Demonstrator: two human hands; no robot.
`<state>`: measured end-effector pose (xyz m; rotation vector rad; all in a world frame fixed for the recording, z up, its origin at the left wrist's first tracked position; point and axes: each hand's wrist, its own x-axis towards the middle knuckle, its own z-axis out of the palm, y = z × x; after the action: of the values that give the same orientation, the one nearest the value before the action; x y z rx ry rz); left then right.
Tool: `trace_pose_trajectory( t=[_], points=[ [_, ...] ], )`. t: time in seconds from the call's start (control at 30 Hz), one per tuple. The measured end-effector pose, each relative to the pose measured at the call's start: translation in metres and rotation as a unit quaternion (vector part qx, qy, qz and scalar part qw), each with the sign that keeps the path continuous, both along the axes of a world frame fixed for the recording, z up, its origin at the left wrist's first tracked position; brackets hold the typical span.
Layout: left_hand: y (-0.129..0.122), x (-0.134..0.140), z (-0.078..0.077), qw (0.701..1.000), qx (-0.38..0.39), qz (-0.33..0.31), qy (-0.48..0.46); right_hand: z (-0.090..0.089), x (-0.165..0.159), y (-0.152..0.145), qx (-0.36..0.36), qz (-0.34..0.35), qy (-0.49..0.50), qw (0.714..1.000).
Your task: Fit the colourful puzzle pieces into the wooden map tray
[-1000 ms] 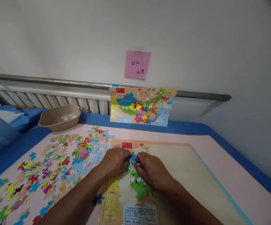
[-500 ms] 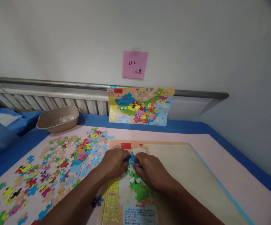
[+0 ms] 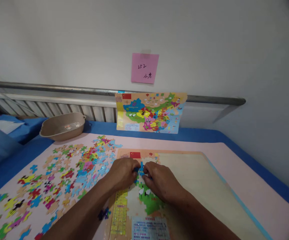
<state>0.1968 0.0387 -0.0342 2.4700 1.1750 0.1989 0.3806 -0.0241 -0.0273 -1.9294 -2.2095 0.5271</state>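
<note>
My left hand (image 3: 125,170) and my right hand (image 3: 160,177) meet over the upper left part of a jigsaw board (image 3: 189,180). Between their fingertips is a blue puzzle piece (image 3: 141,169), pinched from both sides; the fingers partly cover it. Below the hands, a joined green section with white birds (image 3: 148,200) lies on the board. A yellow printed strip (image 3: 119,213) runs down the board's left side, and a light blue text panel (image 3: 149,228) sits at its near edge. A red flag section (image 3: 135,155) shows at the top.
Many loose puzzle pieces (image 3: 66,173) spread over the pink mat on the left. Behind them stands a beige basket (image 3: 61,128) with a few pieces inside. A printed map picture (image 3: 150,113) leans against the metal rail (image 3: 216,99). A pink note (image 3: 144,68) is on the wall.
Both hands stay on the blue puzzle piece with almost no movement. The whole view has shifted very slightly.
</note>
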Motion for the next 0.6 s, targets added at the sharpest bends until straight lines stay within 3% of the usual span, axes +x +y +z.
trace_pose_trajectory(
  t=[0.3,0.6],
  points=[
    [0.0005,-0.0001,-0.0014,0.999,-0.011,0.007,-0.033,-0.0039,0.0007,0.0014,0.004,-0.005,-0.003,1.000],
    [0.0004,0.0039,-0.0067,0.994,-0.039,0.068,-0.074,-0.0069,0.0006,0.0009,0.017,-0.005,0.001,1.000]
  ],
)
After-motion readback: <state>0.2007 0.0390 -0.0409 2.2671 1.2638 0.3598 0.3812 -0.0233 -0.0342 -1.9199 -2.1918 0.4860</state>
